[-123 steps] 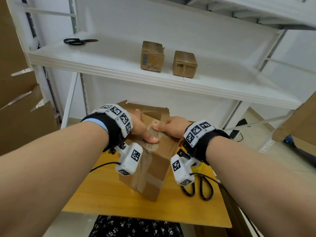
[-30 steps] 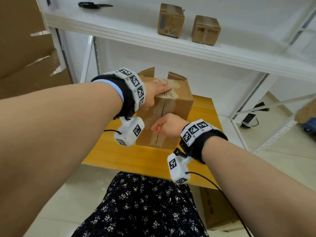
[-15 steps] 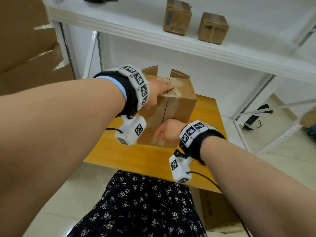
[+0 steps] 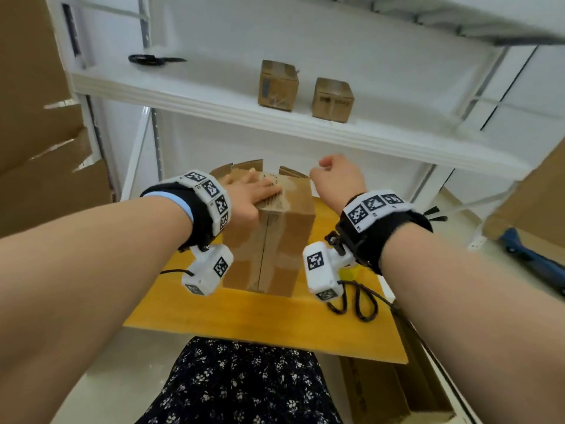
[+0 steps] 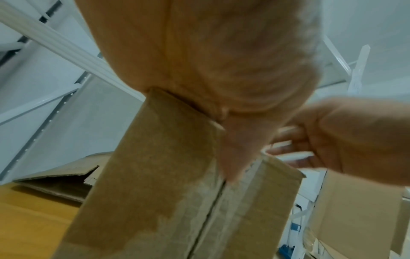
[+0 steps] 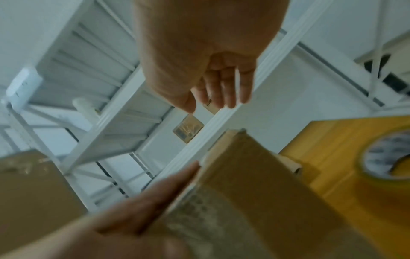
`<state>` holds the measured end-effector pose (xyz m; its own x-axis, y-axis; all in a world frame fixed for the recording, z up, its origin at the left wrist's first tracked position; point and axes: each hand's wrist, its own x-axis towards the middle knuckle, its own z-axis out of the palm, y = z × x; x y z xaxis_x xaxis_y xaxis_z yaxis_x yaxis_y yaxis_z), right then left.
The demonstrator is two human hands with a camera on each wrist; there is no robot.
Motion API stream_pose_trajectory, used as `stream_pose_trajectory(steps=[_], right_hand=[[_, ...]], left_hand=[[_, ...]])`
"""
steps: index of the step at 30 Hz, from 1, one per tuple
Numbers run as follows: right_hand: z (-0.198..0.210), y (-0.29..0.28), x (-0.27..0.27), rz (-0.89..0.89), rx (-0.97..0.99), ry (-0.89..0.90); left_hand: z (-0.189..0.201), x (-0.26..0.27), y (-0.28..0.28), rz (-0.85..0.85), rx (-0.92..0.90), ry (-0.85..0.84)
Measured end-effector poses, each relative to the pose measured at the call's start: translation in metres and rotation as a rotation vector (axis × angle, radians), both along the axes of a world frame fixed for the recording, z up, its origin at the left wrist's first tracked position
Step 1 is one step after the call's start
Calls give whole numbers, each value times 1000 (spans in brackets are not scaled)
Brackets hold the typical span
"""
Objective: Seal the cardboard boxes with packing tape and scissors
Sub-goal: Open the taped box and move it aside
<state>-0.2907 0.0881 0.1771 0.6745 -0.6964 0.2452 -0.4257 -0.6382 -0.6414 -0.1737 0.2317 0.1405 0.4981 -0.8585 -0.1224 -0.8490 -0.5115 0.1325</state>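
Cardboard box (image 4: pixel 276 240) stands on end on the wooden counter (image 4: pixel 263 319), below the white shelf (image 4: pixel 305 130) — long axis vertical, taped seam running down the near face, far flaps up and pointing at the shelf.

Left hand (image 4: pixel 247 194) lies flat on the box top, fingers straight, pressing. Right hand (image 4: pixel 334 179) is in the air just right of the box, fingers loosely curled, holding nothing.

Step, by my reading: smoothing tape on this end. Next move likely calls for the tape roll (image 6: pixel 390 156) beside the box, or the scissors (image 4: pixel 354 298) on the counter.
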Motion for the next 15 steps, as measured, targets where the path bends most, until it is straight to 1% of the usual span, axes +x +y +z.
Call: stream_pose_trajectory(steps=[1, 2, 4, 5, 7, 9, 10, 11, 13, 15], right_hand=[[-5, -2, -2, -33, 48, 79], [-11, -1, -3, -42, 146, 146], [-23, -1, -3, 0, 323, 222], [-29, -4, -2, 21, 371, 230], [-40, -11, 2, 36, 429, 194], [-35, -4, -1, 35, 380, 200], [-29, 1, -5, 32, 344, 222], [-24, 4, -8, 35, 324, 231], [-20, 3, -11, 38, 376, 190], [-18, 1, -15, 19, 463, 127]], left_hand=[[0, -1, 1, 13, -56, 64], [1, -2, 3, 25, -114, 123], [0, -3, 8, 56, -215, 203], [-2, -3, 9, 78, -282, 224], [-5, -2, 11, 174, -432, 231], [-2, -2, 13, 376, -529, 254], [0, -2, 14, 490, -517, 307], [4, -4, 16, 578, -458, 381], [10, -6, 19, 653, -354, 573], [12, -4, 25, 699, -333, 749]])
